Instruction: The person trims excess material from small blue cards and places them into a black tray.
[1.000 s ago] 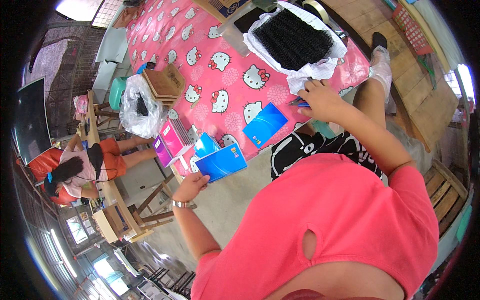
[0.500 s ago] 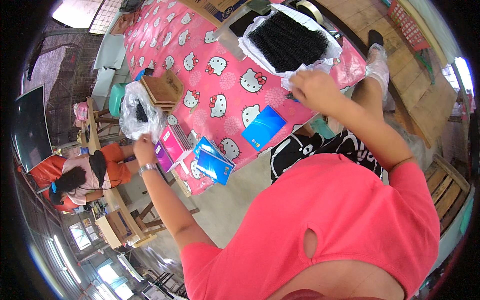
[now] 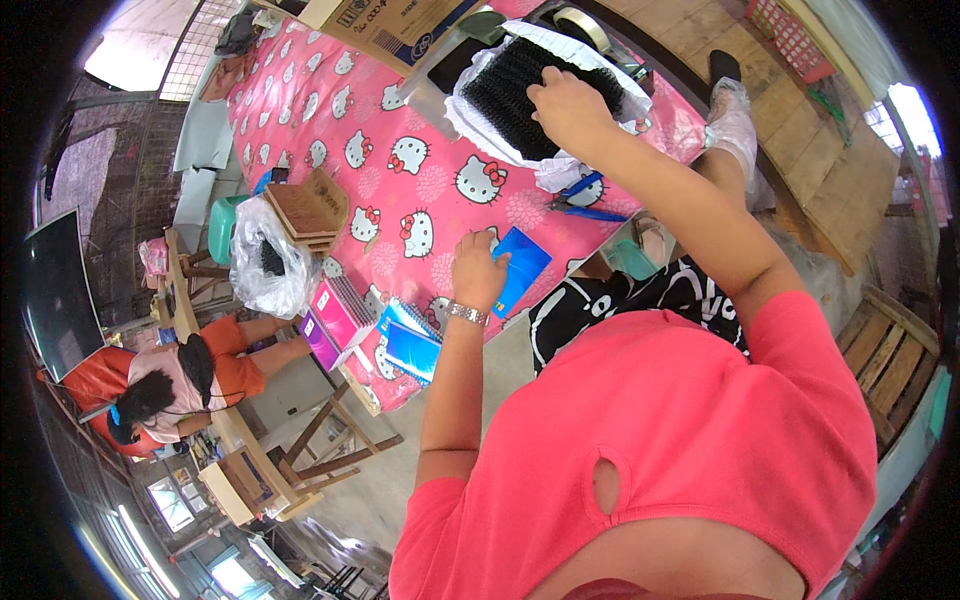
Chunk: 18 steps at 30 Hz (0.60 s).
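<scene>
Resting on the blue booklet (image 3: 520, 268), my left hand (image 3: 478, 272) lies palm-down with fingers loosely curled over the booklet's near-left corner; whether they pinch it or merely press on it I cannot tell. The booklet lies flat on the desk (image 3: 400, 150), close to the desk's near edge, its long axis running diagonally from that edge toward the white bag (image 3: 560, 165), the far corner pointing at the bag. A metal watch (image 3: 466, 313) sits on the left wrist, just inside the booklet's near corner.

My right hand (image 3: 568, 105) is well beyond the booklet, at the far side of the desk, fingers bent downward into the black fibrous bundle (image 3: 510, 95) that lies in the opened white bag. Grip on the bundle: fingertips buried, so closure cannot be confirmed.

Between booklet and bag lies a pair of blue-handled scissors (image 3: 585, 205). To the left of the booklet, at the desk edge, a second blue notebook (image 3: 412, 345) and a pink box (image 3: 338, 310) sit side by side. Further left of the booklet stand a stack of brown card pieces (image 3: 310, 210) and a clear plastic bag (image 3: 262, 262). Another person (image 3: 185, 375) sits beyond the desk's left end.
</scene>
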### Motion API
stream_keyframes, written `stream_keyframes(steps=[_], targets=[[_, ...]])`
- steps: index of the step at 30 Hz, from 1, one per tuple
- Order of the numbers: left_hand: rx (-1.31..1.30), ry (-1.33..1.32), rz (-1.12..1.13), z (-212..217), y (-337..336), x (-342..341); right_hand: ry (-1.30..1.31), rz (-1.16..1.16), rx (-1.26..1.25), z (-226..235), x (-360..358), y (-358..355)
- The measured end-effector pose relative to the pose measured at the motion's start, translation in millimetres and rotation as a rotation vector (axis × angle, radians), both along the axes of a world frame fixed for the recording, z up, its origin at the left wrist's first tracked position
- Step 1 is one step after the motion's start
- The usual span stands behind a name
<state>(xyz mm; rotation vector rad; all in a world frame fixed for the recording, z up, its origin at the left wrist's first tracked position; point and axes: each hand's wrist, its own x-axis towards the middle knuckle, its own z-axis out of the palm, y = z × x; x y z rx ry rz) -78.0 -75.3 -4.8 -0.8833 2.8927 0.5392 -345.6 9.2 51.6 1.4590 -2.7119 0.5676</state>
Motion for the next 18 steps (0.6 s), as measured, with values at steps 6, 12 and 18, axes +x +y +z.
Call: stream_keyframes(steps=[6,12,18], targets=[[0.047,-0.098,0.115,3.0,8.5,-11.8,0.107,0.0,-0.116,-1.0,0.3,-8.0],[0.036,-0.183,0.116,-4.4,-0.3,-16.6,-0.038,-0.121,-0.098,7.2,-7.8,-26.5],[0.257,-0.01,0.193,0.1,-0.3,-15.6,-0.027,-0.069,-0.192,12.0,-8.7,-21.0]])
